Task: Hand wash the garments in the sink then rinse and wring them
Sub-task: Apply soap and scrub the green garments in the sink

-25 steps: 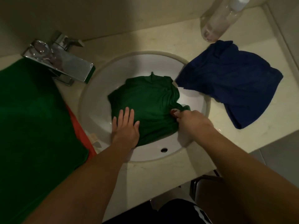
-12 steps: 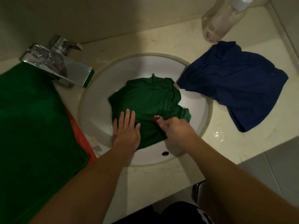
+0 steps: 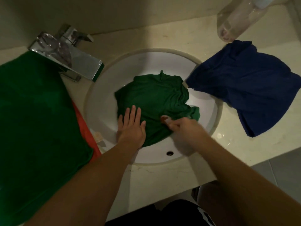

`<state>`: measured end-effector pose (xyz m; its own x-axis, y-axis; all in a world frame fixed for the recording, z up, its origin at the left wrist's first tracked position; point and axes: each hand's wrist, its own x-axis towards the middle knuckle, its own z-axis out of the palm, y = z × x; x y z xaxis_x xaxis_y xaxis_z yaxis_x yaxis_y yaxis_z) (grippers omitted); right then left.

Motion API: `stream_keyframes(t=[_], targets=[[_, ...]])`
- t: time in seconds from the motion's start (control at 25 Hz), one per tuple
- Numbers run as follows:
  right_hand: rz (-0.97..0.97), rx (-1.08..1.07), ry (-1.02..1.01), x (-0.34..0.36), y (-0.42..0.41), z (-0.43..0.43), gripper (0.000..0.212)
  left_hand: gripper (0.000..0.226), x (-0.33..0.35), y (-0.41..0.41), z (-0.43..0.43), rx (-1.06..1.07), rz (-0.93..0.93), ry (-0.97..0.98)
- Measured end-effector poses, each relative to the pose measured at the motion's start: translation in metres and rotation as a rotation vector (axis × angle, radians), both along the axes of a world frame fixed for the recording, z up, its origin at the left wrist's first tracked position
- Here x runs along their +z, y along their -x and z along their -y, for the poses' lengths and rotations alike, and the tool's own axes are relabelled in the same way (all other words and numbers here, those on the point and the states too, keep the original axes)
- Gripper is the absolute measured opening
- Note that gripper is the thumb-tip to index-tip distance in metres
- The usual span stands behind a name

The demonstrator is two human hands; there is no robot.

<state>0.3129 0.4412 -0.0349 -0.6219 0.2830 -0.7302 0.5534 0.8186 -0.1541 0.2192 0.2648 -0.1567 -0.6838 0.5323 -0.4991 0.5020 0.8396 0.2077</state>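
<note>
Green garment [image 3: 156, 93] partly under left hand [image 3: 132, 128]; right hand [image 3: 184, 129] blurred.

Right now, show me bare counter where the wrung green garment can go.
Free: the back strip of counter between faucet and bottle, and the front-right corner beside the blue garment, though droplets sit there. Crowded: the left side, under the green towel and orange cloth.

Mirror-polished metal on the faucet [image 3: 70, 57]; smooth glossy white in the sink [image 3: 101, 101]; matt creased cloth in the green garment [image 3: 156, 95] and navy garment [image 3: 244, 82]; clear plastic in the bottle [image 3: 236, 18] at the smooth counter's [image 3: 162, 175] far right corner.
</note>
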Motion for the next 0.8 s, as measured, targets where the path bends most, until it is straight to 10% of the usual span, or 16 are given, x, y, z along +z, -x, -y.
stream_keyframes(t=[0.2, 0.32, 0.52, 0.8], targets=[[-0.009, -0.498, 0.027, 0.011, 0.019, -0.034, 0.042, 0.062, 0.003, -0.001, 0.0, 0.003, 0.0, -0.001], [-0.144, -0.308, 0.261, 0.0, 0.021, 0.017, 0.033, 0.062, 0.002, -0.001, -0.001, 0.008, 0.002, 0.004], [0.004, -0.265, -0.104, 0.006, 0.002, -0.04, 0.029, 0.062, 0.001, -0.001, 0.0, 0.007, -0.01, 0.003], [-0.039, 0.015, 0.002, 0.003, 0.005, -0.006, 0.024, 0.062, -0.001, -0.001, -0.002, 0.007, -0.01, -0.003]])
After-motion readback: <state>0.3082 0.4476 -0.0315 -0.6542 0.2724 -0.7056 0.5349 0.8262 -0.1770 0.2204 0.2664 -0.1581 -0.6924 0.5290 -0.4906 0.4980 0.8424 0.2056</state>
